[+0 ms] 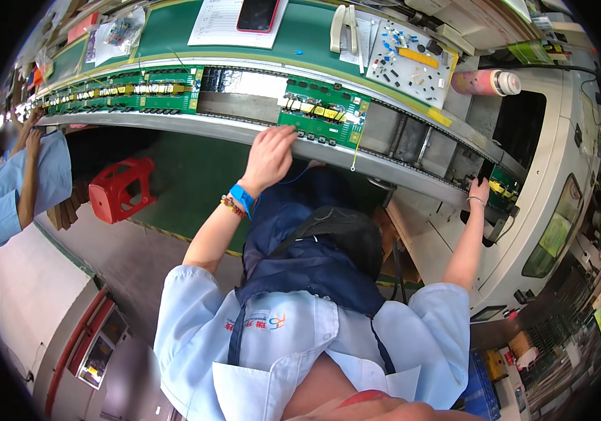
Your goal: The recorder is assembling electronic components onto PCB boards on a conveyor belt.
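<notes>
I see left hand fingertips touching near edge of green circuit board on conveyor rail, no closed grasp. Right hand on second board far right of it, grip unclear. White parts tray with small components behind; red stool below left.

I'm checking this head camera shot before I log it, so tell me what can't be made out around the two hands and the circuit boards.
- Left hand: its fingertips are turned away at the green circuit board, so contact can't be confirmed.
- Right hand: small and bent near the fisheye rim; its grip on the second green board is unclear.
- That second board: partly hidden inside the machine opening.
- Components on both boards: too small to identify.
</notes>
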Demonstrator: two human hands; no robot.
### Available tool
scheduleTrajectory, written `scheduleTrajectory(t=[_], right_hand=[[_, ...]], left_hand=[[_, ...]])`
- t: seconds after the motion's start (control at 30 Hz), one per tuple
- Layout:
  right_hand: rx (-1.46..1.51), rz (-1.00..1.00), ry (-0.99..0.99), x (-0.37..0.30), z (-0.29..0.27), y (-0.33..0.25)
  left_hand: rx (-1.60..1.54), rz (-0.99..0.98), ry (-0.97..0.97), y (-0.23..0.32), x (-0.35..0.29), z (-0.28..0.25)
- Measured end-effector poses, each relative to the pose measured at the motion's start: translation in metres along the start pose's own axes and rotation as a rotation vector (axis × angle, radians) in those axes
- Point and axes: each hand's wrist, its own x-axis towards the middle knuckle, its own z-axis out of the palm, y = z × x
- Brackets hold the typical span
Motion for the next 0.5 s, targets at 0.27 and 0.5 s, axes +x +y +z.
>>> scheduleTrajectory(t=[0.27,0.5], right_hand=[[0.262,-0.165,0.224,0.008,-0.015,-0.059],[1.017,-0.722,-0.561,-0.087,-0.037,-0.314]], left_hand=[[-0.146,0.068,0.265,0.012,0.025,0.005],[-0.780,-0.388,0.020,-0.048,0.090,-0.002]])
